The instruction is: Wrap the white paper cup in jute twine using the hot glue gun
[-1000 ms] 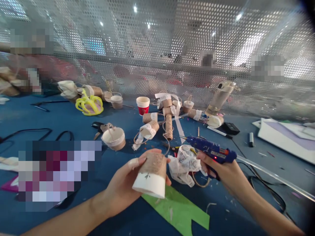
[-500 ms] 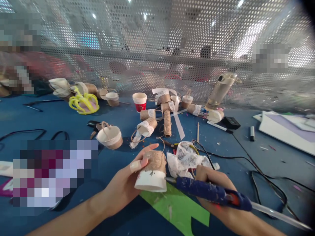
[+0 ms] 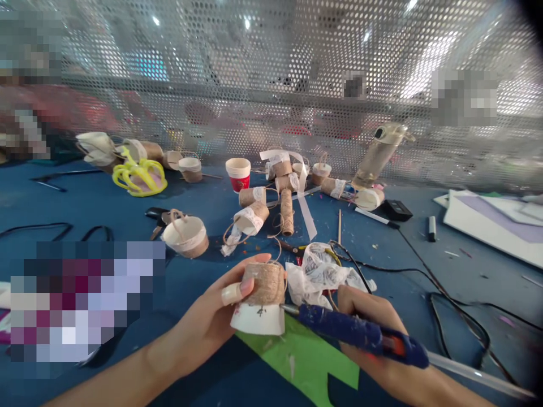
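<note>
One hand (image 3: 212, 312) (the left) curved around a cup (image 3: 265, 284)

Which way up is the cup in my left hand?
Upside down: the cup has its wider white end at the bottom and its narrower twine-wrapped end on top.

In the left hand (image 3: 214, 302), rough, matt twine (image 3: 265, 284) is covering a smooth white paper cup (image 3: 258, 324); in the right hand (image 3: 367, 299), a glue gun (image 3: 339, 326) is showing blue plastic behind a metal nozzle (image 3: 291, 309). Beyond both grips, a perforated metal screen (image 3: 254, 73) is gleaming.
</note>
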`<state>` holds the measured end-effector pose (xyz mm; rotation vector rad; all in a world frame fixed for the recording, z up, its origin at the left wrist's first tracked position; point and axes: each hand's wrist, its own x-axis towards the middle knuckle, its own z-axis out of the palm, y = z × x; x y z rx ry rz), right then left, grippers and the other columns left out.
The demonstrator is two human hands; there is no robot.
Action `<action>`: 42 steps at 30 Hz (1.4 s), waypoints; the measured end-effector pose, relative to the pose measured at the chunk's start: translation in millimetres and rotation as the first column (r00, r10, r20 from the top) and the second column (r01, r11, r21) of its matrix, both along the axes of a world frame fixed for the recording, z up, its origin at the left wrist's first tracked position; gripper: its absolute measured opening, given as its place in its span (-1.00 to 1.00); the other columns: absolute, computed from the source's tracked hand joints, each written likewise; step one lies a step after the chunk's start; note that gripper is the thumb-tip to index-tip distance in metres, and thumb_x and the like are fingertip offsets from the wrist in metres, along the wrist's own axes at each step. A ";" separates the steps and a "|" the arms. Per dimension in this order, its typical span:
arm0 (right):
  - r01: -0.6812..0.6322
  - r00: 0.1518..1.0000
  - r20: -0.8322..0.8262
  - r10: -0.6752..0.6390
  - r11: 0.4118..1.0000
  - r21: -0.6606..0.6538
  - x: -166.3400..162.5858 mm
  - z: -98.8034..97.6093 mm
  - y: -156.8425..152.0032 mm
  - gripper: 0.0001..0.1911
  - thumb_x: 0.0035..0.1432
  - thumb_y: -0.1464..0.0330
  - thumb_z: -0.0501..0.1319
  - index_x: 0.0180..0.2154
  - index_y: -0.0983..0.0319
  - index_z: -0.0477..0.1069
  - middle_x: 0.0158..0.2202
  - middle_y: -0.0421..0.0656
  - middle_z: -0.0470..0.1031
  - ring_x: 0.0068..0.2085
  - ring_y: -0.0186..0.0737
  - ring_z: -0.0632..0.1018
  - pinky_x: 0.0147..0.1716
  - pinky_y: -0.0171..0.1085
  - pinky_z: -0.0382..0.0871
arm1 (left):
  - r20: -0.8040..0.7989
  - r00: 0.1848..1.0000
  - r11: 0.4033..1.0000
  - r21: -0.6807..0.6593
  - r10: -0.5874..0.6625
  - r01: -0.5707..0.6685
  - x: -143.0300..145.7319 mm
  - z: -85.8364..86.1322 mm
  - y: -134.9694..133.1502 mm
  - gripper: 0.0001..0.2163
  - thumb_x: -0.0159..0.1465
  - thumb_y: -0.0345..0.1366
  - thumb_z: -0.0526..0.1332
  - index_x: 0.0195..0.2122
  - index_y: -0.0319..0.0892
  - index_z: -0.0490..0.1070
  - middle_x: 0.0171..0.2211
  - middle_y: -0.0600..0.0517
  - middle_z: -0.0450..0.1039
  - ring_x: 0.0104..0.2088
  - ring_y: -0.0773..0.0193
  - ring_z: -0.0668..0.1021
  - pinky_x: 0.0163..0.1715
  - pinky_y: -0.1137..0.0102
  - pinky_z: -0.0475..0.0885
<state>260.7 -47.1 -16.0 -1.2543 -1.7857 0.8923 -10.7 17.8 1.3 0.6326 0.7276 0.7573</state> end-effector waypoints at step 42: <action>0.068 0.967 0.226 -0.120 0.972 0.226 -6.8 10.8 -4.6 -0.72 0.01 0.43 0.17 -0.41 0.12 0.01 -0.48 -0.33 0.07 -0.52 -0.36 0.21 -0.51 -0.35 0.05 | -0.262 0.942 0.970 0.182 0.208 -0.163 9.7 7.5 -7.2 -0.56 0.09 -0.19 0.50 0.01 0.01 0.54 0.05 -0.07 0.60 -0.04 0.01 0.61 -0.17 0.33 0.52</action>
